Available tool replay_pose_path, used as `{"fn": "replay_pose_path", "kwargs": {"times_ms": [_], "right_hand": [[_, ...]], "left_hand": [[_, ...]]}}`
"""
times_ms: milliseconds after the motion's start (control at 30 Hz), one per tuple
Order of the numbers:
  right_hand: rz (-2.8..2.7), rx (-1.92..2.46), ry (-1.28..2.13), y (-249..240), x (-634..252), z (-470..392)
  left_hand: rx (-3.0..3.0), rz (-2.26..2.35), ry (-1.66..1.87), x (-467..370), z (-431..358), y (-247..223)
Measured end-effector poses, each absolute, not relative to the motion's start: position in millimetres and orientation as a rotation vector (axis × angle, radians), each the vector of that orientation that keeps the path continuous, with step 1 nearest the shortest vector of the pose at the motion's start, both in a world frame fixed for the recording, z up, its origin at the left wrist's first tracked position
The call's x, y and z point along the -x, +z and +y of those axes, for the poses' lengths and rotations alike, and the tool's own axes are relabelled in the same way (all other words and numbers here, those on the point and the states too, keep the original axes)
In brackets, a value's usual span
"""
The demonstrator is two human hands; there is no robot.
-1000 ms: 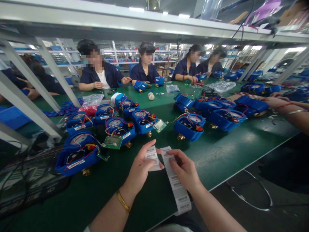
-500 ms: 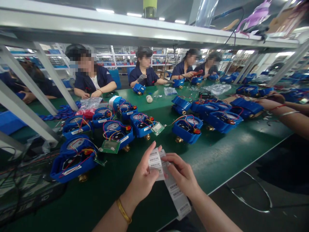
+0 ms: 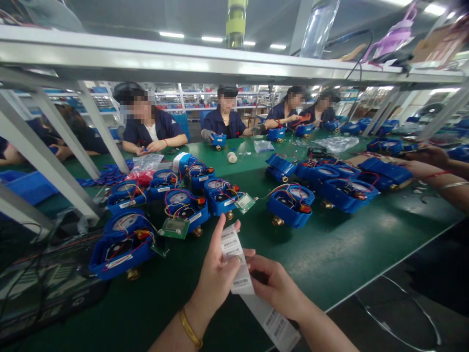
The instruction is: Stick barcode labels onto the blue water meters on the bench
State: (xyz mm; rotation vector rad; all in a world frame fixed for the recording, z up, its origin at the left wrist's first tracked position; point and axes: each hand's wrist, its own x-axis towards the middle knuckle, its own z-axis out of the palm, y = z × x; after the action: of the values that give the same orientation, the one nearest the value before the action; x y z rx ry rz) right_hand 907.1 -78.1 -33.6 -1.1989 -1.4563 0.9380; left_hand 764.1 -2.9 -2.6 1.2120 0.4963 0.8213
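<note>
A strip of white barcode labels runs between my hands and hangs down to the lower right. My left hand grips its upper part, thumb pressed on the labels and index finger stretched up behind. My right hand is closed around the strip's edge, its fingertips beside the left thumb. Just beyond them, a blue meter housing with coloured wires has a small circuit board hanging from it. Another open blue housing lies to the right.
Several blue housings with brass fittings cover the green table at left and right. A metal shelf crosses overhead. People sit opposite, and a person's arm reaches in from the right.
The view has tilted up slightly. The label strip has shifted in my hands, with more of its upper part showing below my left thumb, and my right hand has moved down a little.
</note>
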Motion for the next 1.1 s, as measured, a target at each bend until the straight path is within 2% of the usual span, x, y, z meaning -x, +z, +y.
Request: {"fn": "replay_pose_path", "kwargs": {"times_ms": [267, 800, 1100], "right_hand": [[-1.54, 1.105, 0.901, -27, -912, -80], [-1.45, 1.474, 1.052, -46, -913, -81], [-1.501, 1.495, 1.075, -51, -916, -78]], "left_hand": [[-1.211, 0.588, 0.946, -764, 3, -3], [-1.117, 0.582, 1.218, -751, 19, 3], [-1.066, 0.57, 1.243, -747, 23, 4]]}}
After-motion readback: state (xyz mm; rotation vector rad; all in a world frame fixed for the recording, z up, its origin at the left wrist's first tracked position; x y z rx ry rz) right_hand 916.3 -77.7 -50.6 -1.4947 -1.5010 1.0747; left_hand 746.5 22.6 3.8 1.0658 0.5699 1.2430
